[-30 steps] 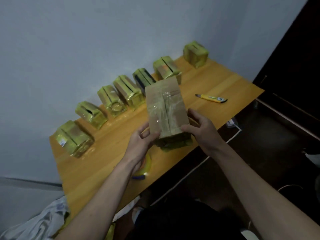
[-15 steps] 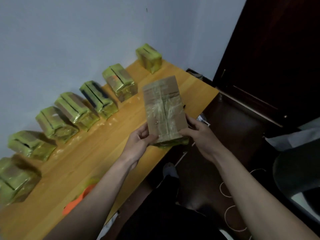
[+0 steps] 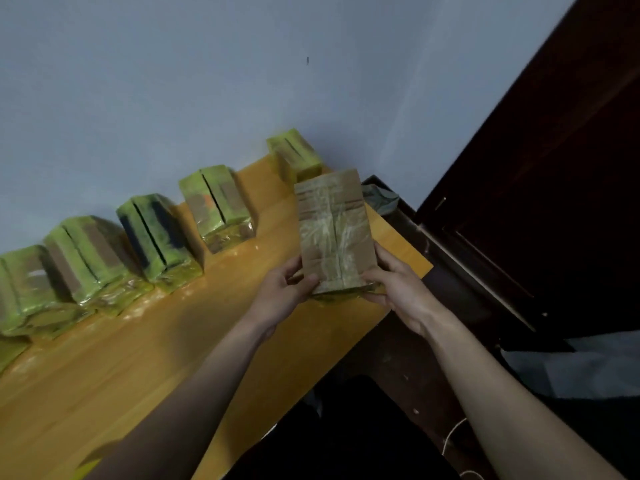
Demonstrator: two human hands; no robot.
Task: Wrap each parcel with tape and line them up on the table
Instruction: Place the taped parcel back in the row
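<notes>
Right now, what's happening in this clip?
A person holds a brown paper parcel upright over the wooden table, left hand and right hand gripping its lower end. Clear tape already crosses its face. Yellow-green wrapped parcels stand in a row along the wall.

Brown parcel between 2 hands

Far to the left of the hands, the last wrapped parcel is cut by the frame edge. The held parcel hides its own underside, and the left hand conceals its fingers behind it.
</notes>
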